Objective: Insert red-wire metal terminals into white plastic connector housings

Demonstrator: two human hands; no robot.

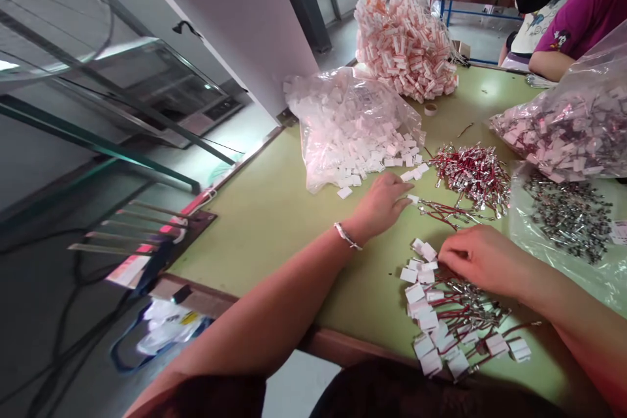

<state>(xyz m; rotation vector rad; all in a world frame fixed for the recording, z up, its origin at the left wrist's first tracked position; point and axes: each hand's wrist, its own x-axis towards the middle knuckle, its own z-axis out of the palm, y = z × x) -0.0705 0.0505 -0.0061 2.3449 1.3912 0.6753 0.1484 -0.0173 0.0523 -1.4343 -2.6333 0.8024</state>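
**Inspector:** At the counter's (pixel 274 209) near edge, what occupies the hands?

**Assistant:** Left hand (pixel 379 206) lies flat, arm stretched forward, fingers loosely spread on loose white housings (pixel 414 175) spilling from the open bag (pixel 343 124); gripping nothing that I can see. Right hand (pixel 473 258) is curled, palm down, fingertips pinching at the assembled red leads (pixel 450 317); what it grips I cannot tell.

**Inspector:** Step?

**Assistant:** Judged as fetching a housing. Next calls for pinching one piece, then mating it with a terminal wire (pixel 473 170).
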